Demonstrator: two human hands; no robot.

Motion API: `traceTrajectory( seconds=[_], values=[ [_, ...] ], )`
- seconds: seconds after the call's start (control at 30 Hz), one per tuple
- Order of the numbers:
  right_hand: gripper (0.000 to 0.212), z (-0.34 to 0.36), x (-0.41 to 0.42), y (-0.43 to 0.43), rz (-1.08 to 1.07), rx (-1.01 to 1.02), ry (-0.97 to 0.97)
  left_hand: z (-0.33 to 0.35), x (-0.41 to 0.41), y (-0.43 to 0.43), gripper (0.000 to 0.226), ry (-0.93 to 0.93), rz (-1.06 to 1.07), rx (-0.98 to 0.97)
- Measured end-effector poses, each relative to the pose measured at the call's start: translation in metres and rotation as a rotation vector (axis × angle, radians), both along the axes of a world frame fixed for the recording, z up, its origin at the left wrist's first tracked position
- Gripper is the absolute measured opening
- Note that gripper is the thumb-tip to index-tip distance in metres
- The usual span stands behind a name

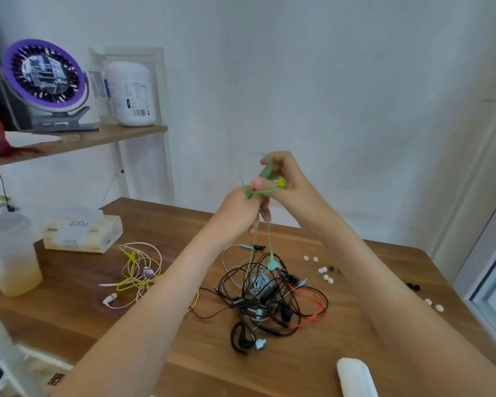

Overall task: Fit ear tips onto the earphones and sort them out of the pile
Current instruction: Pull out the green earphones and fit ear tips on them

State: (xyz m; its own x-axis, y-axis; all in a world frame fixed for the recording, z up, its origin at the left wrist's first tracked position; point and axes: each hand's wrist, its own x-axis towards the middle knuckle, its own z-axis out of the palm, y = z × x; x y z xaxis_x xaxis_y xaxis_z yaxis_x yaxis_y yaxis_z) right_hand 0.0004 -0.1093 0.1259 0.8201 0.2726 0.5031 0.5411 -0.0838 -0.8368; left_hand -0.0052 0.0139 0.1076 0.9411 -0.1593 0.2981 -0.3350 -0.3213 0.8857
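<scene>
Above the desk (pixel 298 368) at frame centre, the left hand (pixel 241 209) and right hand (pixel 288 179) both grip a green earphone (pixel 265 171) with curled fingers — its cord hangs into the tangled earphone pile (pixel 267 296) below.

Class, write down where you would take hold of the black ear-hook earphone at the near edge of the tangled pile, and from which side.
Pinch the curved hook itself, coming from above on the near side. Its loop sticks out of the pile over bare table, apparently with nothing lying across it, while its lead runs back into the tangle.
</scene>
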Motion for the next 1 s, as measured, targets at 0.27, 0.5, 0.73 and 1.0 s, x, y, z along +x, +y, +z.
traceTrajectory(
  seconds=[0.27, 0.5, 0.73, 1.0],
  values=[
    [0.017, -0.077, -0.002, -0.014, 0.199, -0.289, 0.350, 0.018, -0.002, -0.002, 0.031, 0.000, -0.052, -0.463],
    [0.028, -0.093, 0.007, -0.038, -0.104, -0.475, 0.394, 0.031, -0.006, -0.003, 0.039, 0.012, -0.176, -0.609],
    [0.019, -0.099, -0.005, -0.084, -0.141, -0.372, 0.378, -0.007, -0.002, -0.016, 0.037, 0.202, -0.220, -0.178],
    [0.014, -0.134, -0.036, -0.149, -0.146, -0.547, 0.560, -0.055, 0.003, -0.047, 0.018, 0.389, -0.475, 0.436]
  ],
)
